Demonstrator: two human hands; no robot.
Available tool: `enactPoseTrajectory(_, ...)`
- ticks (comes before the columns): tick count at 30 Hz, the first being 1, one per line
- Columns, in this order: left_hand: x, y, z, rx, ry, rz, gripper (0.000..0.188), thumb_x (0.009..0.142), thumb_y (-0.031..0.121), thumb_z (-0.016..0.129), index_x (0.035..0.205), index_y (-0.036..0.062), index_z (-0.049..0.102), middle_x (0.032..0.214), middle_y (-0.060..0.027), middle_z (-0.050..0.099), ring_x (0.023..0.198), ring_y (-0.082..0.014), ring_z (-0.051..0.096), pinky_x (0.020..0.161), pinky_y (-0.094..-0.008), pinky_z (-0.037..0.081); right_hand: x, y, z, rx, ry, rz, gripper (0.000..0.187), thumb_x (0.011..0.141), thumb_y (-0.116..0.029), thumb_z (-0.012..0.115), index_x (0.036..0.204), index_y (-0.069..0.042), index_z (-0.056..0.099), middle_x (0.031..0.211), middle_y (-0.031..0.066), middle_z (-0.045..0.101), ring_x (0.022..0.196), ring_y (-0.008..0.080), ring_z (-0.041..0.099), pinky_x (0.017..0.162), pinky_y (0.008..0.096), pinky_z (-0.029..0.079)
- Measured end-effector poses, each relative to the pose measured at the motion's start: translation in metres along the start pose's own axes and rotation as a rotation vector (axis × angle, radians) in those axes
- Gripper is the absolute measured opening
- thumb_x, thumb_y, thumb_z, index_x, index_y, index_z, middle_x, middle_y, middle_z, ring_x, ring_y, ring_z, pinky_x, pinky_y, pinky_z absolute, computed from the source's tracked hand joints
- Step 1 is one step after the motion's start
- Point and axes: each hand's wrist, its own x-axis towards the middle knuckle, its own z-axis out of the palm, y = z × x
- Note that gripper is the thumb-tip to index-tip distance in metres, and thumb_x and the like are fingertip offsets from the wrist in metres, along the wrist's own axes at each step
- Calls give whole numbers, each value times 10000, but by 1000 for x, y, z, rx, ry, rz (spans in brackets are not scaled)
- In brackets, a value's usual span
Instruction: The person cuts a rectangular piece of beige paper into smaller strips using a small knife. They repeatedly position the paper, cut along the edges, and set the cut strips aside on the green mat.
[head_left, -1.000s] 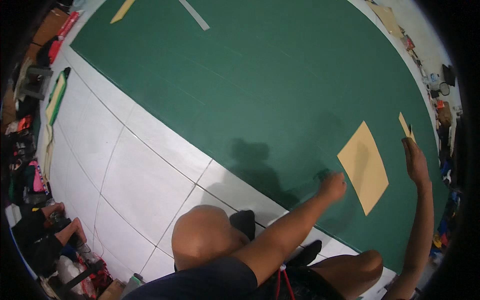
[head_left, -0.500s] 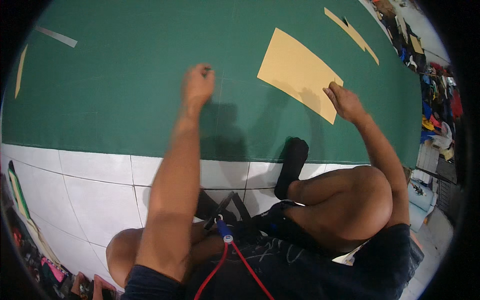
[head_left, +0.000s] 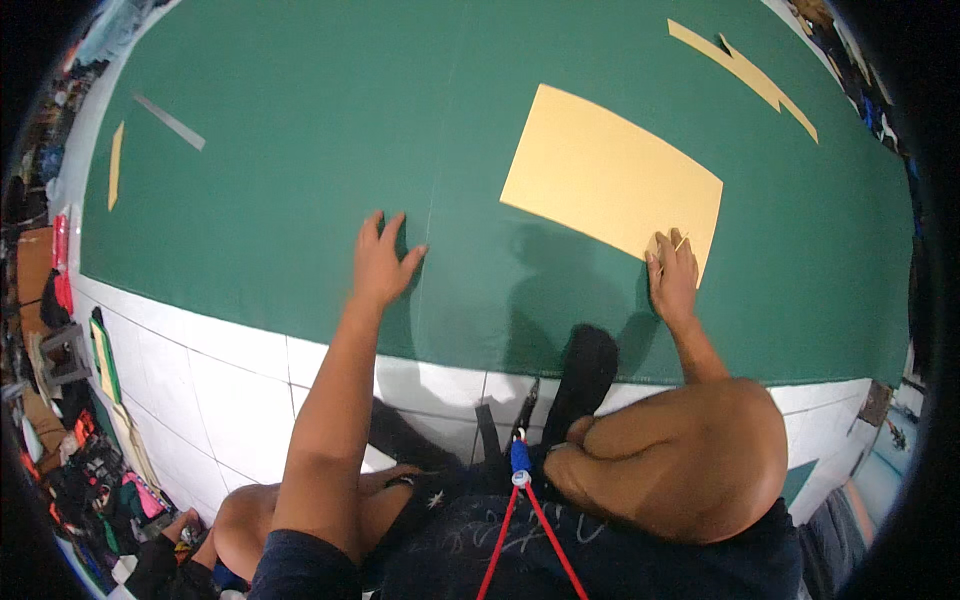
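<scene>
Tiles (head_left: 240, 372), white with dark joints, ran along the near edge of the wide green mat (head_left: 290, 150) that we had before us, its plain face crossed by a faint pale line and darkened by our shadow. On it, right of centre, lay the yellow sheet (head_left: 615, 165), flat and slanted. Our right hand (head_left: 674, 275) rested its fingers, slightly curled, over the sheet's near edge by the right corner; a thin pale sliver (head_left: 682, 241) showed at the fingertips, and we could not tell whether they gripped it. Our left hand (head_left: 383, 268) was open over the mat, fingers and thumb spread, with nothing seen in it, well apart from the sheet. Beyond the sheet, toward the far right, we saw a notched yellow strip (head_left: 745, 70); at the far left a grey strip (head_left: 172, 124) lay near a short yellow strip (head_left: 116, 168). A black sock (head_left: 587, 368) overlapped the mat's near edge, and a red cord (head_left: 505, 530) hung down our front. Around the room, we had a grey stool (head_left: 66, 355) at the left, mixed clutter (head_left: 85, 470) below it, and more blurred things along the right rim.
</scene>
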Motion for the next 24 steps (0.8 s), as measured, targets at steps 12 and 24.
enactPoseTrajectory(12,20,149,54,-42,-41,208,542,958,302,684,1427,60,556,1554,-276,386,1453,-486,358,1216,-552,299,54,-34,17,113,61,-153,482,962,-293,686,1410,-143,595,1554,188,470,1458,420,387,1180,587,292)
enactPoseTrajectory(24,42,121,89,-5,93,153,593,1007,381,615,1507,87,491,1603,-269,336,1505,-488,271,1251,-580,185,41,-56,29,133,25,-191,472,970,-340,680,1407,-173,614,1585,142,458,1490,381,360,1218,556,239)
